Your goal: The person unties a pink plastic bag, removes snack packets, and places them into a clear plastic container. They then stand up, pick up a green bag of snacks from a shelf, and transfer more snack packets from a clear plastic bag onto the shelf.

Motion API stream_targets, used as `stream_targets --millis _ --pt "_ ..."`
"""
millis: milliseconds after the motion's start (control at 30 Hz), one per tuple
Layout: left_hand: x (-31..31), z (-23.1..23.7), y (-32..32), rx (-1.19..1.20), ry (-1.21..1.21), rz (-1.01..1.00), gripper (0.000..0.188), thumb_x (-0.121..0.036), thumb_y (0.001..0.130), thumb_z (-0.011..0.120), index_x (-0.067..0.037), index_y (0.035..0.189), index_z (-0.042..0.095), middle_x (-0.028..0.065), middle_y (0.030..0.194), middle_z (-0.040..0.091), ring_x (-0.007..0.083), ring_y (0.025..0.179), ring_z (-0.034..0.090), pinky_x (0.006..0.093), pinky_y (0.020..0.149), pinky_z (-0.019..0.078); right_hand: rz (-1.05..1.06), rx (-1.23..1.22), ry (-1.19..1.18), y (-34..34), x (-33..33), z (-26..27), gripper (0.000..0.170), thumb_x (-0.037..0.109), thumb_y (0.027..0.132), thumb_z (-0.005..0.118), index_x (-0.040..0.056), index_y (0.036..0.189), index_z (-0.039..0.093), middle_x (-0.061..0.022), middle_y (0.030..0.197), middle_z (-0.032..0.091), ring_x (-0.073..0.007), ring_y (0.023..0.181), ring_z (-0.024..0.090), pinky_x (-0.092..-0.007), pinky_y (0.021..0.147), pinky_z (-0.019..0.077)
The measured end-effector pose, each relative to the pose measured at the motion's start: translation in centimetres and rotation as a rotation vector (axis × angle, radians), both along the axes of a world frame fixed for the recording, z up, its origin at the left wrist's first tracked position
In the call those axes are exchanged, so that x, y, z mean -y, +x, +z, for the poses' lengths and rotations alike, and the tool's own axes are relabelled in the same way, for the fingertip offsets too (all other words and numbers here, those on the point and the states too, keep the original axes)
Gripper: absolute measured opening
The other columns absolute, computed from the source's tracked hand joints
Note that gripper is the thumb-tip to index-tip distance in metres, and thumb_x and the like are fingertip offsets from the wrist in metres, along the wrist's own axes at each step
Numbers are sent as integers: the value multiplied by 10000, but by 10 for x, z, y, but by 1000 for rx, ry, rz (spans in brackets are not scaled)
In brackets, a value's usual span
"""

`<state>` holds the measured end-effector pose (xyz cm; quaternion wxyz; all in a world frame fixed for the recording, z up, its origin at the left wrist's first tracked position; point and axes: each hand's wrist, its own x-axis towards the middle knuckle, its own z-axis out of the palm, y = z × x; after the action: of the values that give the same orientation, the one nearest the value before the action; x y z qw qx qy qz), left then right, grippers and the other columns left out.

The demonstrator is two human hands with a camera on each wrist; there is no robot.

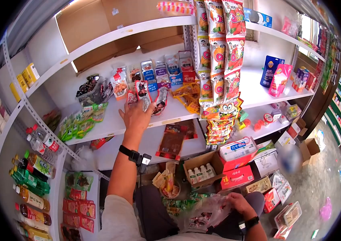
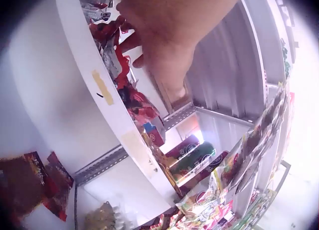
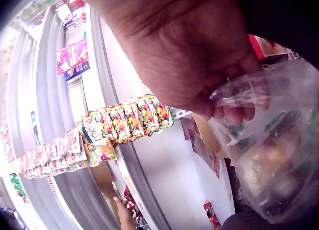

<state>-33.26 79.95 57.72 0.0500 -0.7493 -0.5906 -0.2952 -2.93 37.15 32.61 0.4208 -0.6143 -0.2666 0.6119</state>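
Note:
My left hand (image 1: 135,115) reaches over the middle shelf with its fingers spread at the lower part of several upright red, white and dark snack packets (image 1: 142,90). Its thumb is right beside a tilted dark packet (image 1: 161,100). In the left wrist view, the fingertips lie close against the red packets (image 2: 119,60). Low by my lap, my right hand (image 1: 238,202) grips the gathered edge of a clear plastic bag (image 1: 214,209). The right wrist view shows the fingers (image 3: 234,113) curled on the thin plastic, with packets blurred inside the bag (image 3: 279,185).
Hanging strips of candy bags (image 1: 218,56) drop in front of the shelves to the right. Green packets (image 1: 84,122) and a clear tub (image 1: 90,94) are left of the hand; small boxes (image 1: 162,76) stand behind. Below are cartons (image 1: 236,176) and brown packets (image 1: 171,140).

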Motion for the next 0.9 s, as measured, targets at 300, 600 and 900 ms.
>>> stream_targets --millis 300,600,900 --pt "-30 -4 6 -42 140 -151 460 -353 787 810 -102 1165 733 163 1114 733 340 1102 656 494 1053 430 -14 -23 20 4 1 -4 173 175 1037 564 54 935 634 -87 896 736 -211 829 723 -297 735 537" --pt "-17 2 -25 406 -48 -413 442 -343 765 841 -46 1069 723 161 1051 715 324 1011 674 432 912 512 -11 34 46 3 3 -1 229 215 1053 547 62 927 661 -28 840 729 -117 637 626 -261 520 492" --pt "-14 -33 -34 214 -25 -268 905 -544 825 776 -49 1510 450 300 1501 457 479 1406 419 495 1188 326 5 88 75 2 0 -3 226 238 1049 563 62 967 678 -13 831 719 -103 640 615 -268 511 485"
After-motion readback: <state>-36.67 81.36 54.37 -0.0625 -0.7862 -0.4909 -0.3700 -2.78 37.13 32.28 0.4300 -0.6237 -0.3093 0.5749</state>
